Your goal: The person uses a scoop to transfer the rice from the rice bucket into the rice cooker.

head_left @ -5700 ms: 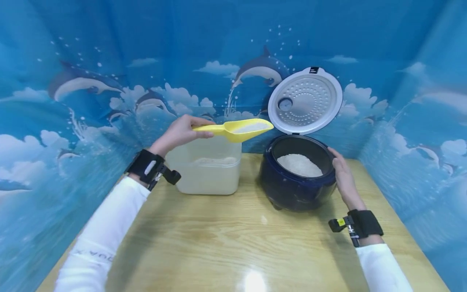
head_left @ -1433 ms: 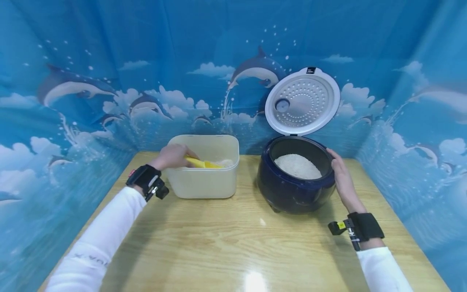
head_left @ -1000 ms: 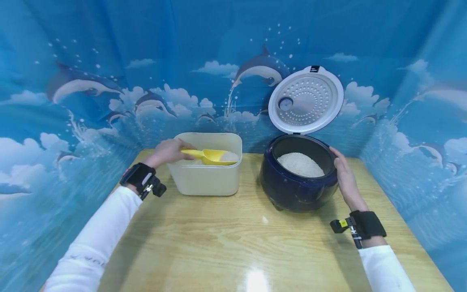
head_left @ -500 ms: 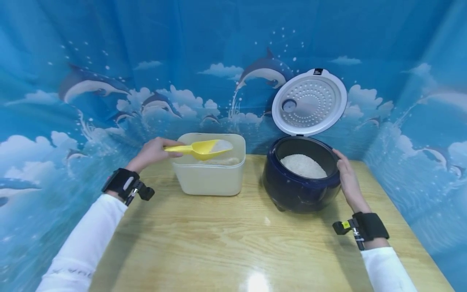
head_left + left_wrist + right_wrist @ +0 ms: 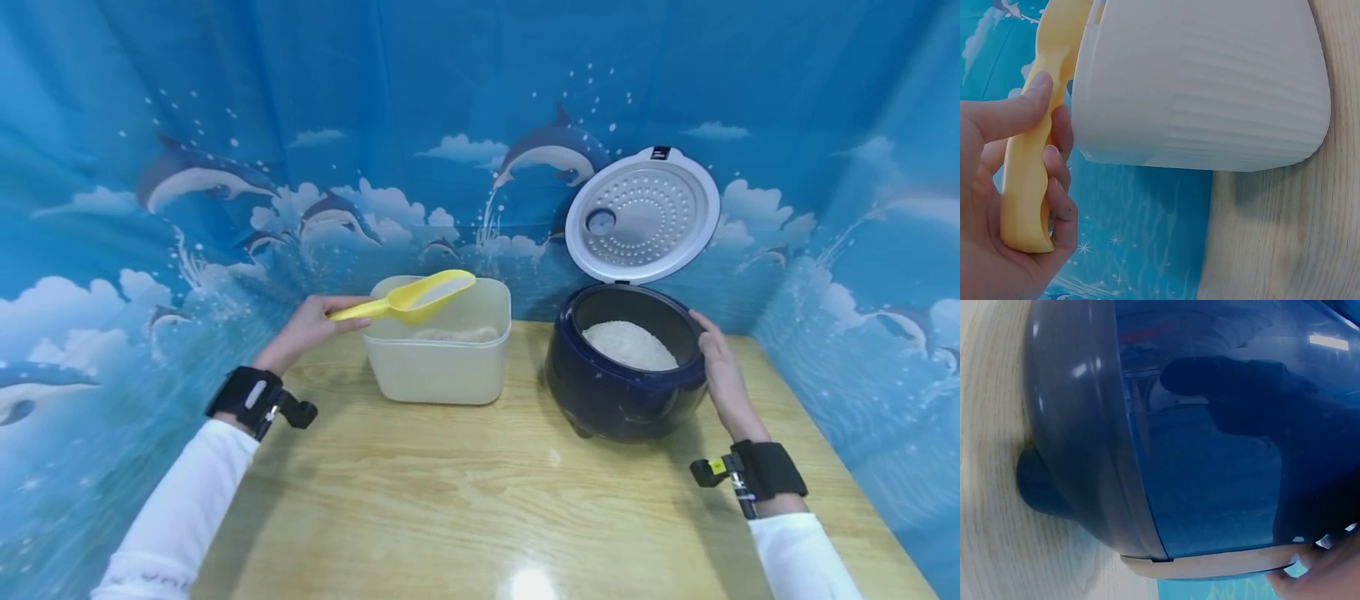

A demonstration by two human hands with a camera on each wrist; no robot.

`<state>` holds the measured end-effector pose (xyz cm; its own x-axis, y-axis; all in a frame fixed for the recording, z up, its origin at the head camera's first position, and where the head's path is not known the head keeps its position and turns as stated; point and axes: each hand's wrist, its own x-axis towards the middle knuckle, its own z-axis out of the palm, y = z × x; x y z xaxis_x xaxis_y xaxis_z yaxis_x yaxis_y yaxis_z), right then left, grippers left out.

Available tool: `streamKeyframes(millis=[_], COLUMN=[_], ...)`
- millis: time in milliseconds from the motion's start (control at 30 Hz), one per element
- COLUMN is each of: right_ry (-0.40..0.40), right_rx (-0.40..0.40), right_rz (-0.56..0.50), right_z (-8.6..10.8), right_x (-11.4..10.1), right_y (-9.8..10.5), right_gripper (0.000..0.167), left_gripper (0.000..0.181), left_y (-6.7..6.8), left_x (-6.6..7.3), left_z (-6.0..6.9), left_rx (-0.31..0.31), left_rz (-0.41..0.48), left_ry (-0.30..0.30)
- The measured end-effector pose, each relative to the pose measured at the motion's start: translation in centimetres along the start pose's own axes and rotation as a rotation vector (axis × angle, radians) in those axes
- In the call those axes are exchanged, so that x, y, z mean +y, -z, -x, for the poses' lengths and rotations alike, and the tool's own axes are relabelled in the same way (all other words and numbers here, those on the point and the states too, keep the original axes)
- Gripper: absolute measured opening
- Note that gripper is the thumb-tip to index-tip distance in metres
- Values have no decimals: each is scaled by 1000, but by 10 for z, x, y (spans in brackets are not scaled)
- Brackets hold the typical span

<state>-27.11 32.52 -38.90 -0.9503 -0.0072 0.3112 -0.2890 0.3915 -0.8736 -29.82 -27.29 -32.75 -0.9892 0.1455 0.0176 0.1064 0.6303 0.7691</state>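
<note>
My left hand (image 5: pixel 313 323) grips the handle of a yellow scoop (image 5: pixel 416 302), its fingers wrapped round it in the left wrist view. White rice (image 5: pixel 444 290) lies in the scoop, which is held level with the rear rim of a cream container (image 5: pixel 438 375). More rice (image 5: pixel 465 334) is inside that container. To the right stands a dark blue rice cooker (image 5: pixel 622 400) with its lid (image 5: pixel 642 215) raised and a heap of rice (image 5: pixel 632 344) in its pot. My right hand (image 5: pixel 723 367) rests on the cooker's right side, fingers extended along the rim.
Both containers stand on a light wooden table (image 5: pixel 450 500), near its back edge. A blue curtain (image 5: pixel 450 100) printed with dolphins and clouds surrounds the table at the back and both sides. The raised lid leans back close to the curtain.
Over the last second and a half the scoop has come up out of the cream container, carrying rice, and shifted left. Its tip now angles upward. The right hand stays at the cooker.
</note>
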Motion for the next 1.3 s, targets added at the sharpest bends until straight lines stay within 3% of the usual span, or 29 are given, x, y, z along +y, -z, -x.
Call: streamKeyframes(millis=[133, 300, 433, 633, 833, 933, 1067, 1300], right_ry=[13, 23, 19, 25, 19, 13, 8, 0], right_rx=[1, 10, 24, 30, 15, 13, 19, 35], right_rz=[-1, 1, -2, -3, 2, -3, -3, -3], right_z=[1, 2, 4, 5, 2, 1, 2, 3], right_x=[-1, -2, 0, 1, 0, -1, -1, -2], right_y=[-1, -1, 1, 0, -2, -3, -3, -3], right_gripper=[57, 57, 57, 56, 55, 56, 56, 55], left_gripper=[64, 65, 63, 54, 49, 46, 43, 39], left_y=[-2, -2, -6, -18, -40, -56, -80, -118], left_x=[-4, 8, 30, 68, 113, 137, 169, 219], left_z=[1, 1, -4, -16, -28, -31, -33, -39], left_rx=[14, 21, 2, -61, -79, -67, -36, 26], left_rz=[29, 6, -21, 10, -2, -71, -258, -607], left_ry=[-15, -9, -63, -175, -243, -275, -324, -496])
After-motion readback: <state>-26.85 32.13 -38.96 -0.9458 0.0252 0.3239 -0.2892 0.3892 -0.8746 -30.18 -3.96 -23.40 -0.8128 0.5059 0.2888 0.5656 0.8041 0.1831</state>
